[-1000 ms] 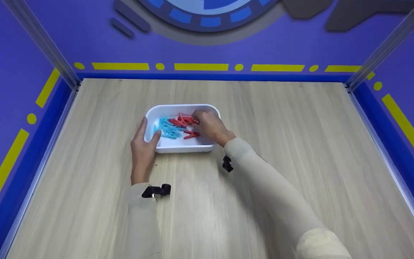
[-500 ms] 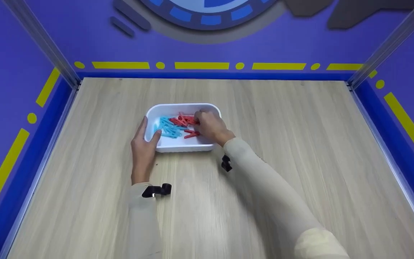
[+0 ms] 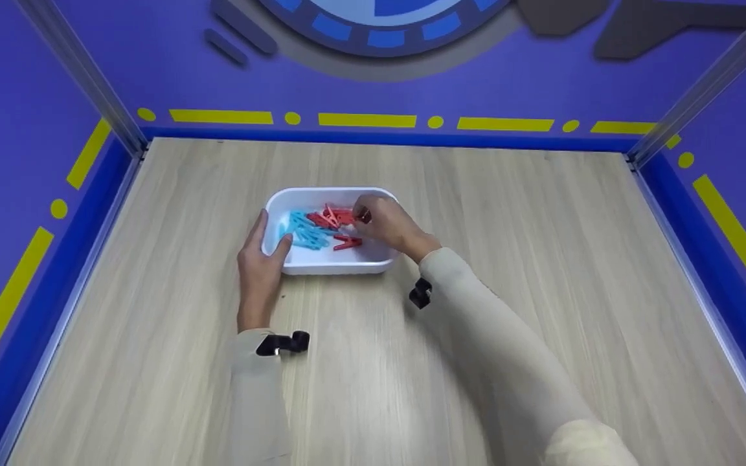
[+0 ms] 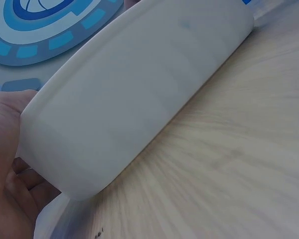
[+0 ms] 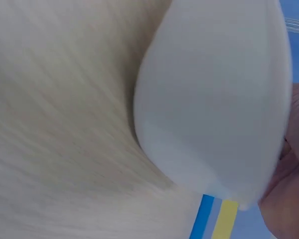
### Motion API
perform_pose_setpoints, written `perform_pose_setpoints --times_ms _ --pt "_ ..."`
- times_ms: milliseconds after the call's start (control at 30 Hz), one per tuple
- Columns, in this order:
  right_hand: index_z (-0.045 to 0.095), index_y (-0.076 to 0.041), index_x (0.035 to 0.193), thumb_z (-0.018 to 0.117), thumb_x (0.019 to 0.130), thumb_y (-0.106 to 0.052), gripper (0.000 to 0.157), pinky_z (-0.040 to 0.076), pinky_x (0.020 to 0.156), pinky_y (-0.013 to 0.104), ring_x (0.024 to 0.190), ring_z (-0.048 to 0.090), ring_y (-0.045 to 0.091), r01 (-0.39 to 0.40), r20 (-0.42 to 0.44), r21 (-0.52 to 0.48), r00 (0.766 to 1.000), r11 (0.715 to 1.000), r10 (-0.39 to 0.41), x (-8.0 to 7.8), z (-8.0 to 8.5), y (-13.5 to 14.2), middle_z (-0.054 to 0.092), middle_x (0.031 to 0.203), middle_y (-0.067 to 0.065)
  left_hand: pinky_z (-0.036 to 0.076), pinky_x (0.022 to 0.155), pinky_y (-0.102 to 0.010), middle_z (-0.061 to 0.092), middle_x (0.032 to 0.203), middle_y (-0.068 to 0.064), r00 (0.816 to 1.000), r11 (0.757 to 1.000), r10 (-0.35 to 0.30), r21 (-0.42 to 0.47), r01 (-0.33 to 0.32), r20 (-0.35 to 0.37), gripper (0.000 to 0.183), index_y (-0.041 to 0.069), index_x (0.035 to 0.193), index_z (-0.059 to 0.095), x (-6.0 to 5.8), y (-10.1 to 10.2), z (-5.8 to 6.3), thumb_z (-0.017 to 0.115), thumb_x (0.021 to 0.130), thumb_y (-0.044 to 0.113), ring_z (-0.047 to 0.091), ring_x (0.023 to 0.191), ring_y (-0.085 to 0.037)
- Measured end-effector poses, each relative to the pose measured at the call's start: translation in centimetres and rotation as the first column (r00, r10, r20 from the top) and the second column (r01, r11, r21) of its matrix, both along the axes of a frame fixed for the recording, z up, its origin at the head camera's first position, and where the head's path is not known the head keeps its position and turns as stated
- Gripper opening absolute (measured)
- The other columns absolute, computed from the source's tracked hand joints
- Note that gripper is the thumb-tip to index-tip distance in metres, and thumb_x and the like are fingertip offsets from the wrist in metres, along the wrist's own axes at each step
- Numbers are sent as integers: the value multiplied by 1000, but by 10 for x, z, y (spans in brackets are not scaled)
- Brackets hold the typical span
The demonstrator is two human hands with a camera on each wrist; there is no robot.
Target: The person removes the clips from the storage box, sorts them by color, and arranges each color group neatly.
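A white plastic tub (image 3: 337, 266) stands on the table with small clothespins inside. Light blue clothespins (image 3: 307, 234) lie in its left half, red clothespins (image 3: 329, 217) toward the back middle, and a separate red one (image 3: 347, 243) nearer the front. My left hand (image 3: 258, 268) grips the tub's left end, thumb over the rim and fingers along the outer wall. Reaching over the right side, my right hand (image 3: 391, 225) has curled fingers and pinches a red clothespin, mostly hidden by the fingers. Both wrist views show mainly the tub's outer wall (image 4: 124, 99).
The wood-grain table (image 3: 373, 362) extends around the tub on every side. Purple panels (image 3: 399, 84) with yellow marks enclose the back and sides, joined by metal corner posts (image 3: 98, 84).
My right hand has shifted slightly to the right and lifted a little from the red pile, its fingers still curled. The left hand and the tub keep their place.
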State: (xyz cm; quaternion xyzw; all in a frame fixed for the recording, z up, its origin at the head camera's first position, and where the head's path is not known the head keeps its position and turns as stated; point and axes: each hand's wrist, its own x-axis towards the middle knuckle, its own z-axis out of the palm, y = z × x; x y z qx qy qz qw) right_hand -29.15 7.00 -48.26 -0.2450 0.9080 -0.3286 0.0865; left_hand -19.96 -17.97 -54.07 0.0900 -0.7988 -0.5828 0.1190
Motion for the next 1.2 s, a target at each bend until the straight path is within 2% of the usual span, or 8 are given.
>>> perform_pose_setpoints --times_ms 167,400,533,700,800,933,1200 --pt "73 -3 116 75 99 -8 17 59 91 31 99 67 21 -10 -15 -95 1000 995 9 -1 12 16 71 110 9 21 128 -32 33 171 -4 1000 1000 5 -3 -5 -6 73 13 167 35 0 0 0 71 105 28 24 159 -18" --pt "76 2 119 75 97 0 22 59 97 39 104 69 27 18 -71 -174 997 985 -30 -6 24 49 74 114 15 21 128 -33 34 171 -7 1000 1000 2 -23 -2 -16 74 10 166 35 -1 1 -1 70 104 25 25 159 -20" --pt "76 2 119 76 97 1 22 59 96 41 104 69 28 48 -100 -204 993 978 -69 -10 25 70 74 114 15 21 128 -33 33 171 -5 1000 1000 1 -18 -1 0 73 12 167 34 -1 1 -1 70 105 26 24 159 -19" --pt "78 2 116 77 95 1 20 60 92 39 101 70 27 119 -149 -248 976 961 -159 -14 22 91 75 112 14 20 128 -33 31 172 -1 1000 1000 0 -8 0 24 74 16 168 32 -1 0 -2 69 105 28 22 159 -16" --pt "78 2 115 78 95 1 20 60 92 39 100 71 27 158 -163 -256 965 954 -204 -15 17 101 76 112 15 20 128 -33 30 173 0 999 1000 2 -8 -1 32 74 18 169 31 -1 -1 -3 69 106 29 21 160 -16" --pt "77 2 117 77 96 1 22 60 93 41 101 70 29 203 -140 -238 961 950 -240 -15 10 111 75 114 16 19 129 -34 30 173 -1 999 1000 4 -11 -4 32 74 18 169 31 0 -1 -2 68 106 29 21 160 -17" --pt "73 3 123 74 96 7 28 59 97 44 104 68 31 223 -104 -114 966 968 -235 -16 -4 127 72 116 18 20 128 -32 30 173 -1 1000 1000 0 -3 0 24 74 18 169 31 0 0 -1 69 106 29 21 160 -16"
